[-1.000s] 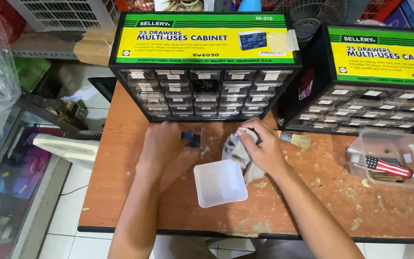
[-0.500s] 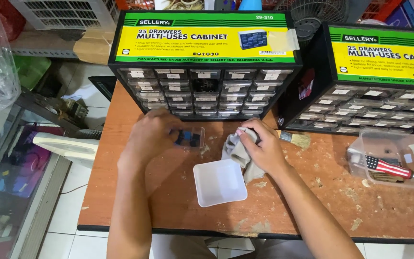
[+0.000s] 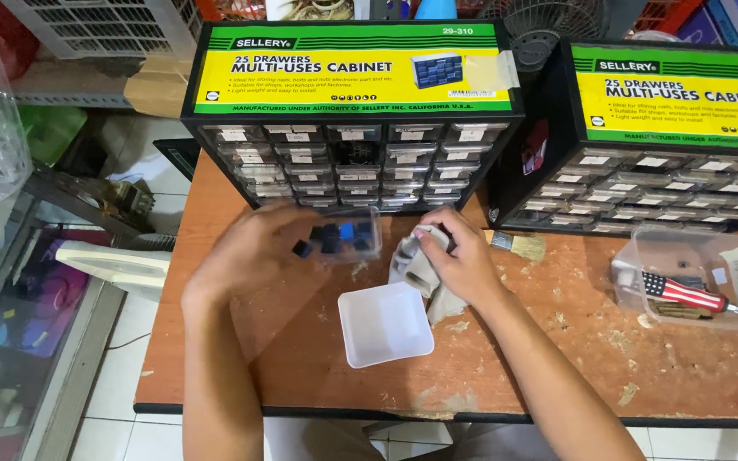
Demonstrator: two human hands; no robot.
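Observation:
My left hand [image 3: 254, 256] holds a small clear plastic drawer [image 3: 348, 236] with several dark and blue parts in it, just in front of the left black drawer cabinet [image 3: 352, 162]. The hand is blurred by motion. My right hand [image 3: 463, 256] is closed on a crumpled grey cloth [image 3: 420, 277] resting on the wooden table [image 3: 557, 358]. A white square tray [image 3: 384, 323] lies empty on the table right below both hands.
A second black drawer cabinet [image 3: 668, 162] stands at the right. In front of it lie a small brush [image 3: 518, 246] and a clear container [image 3: 702, 277] holding a screwdriver with a striped handle [image 3: 681, 293]. Shelves and a glass case sit left of the table.
My left hand has shifted right and turned, bringing the small clear drawer with the parts into view. My right hand and the cloth have stayed put.

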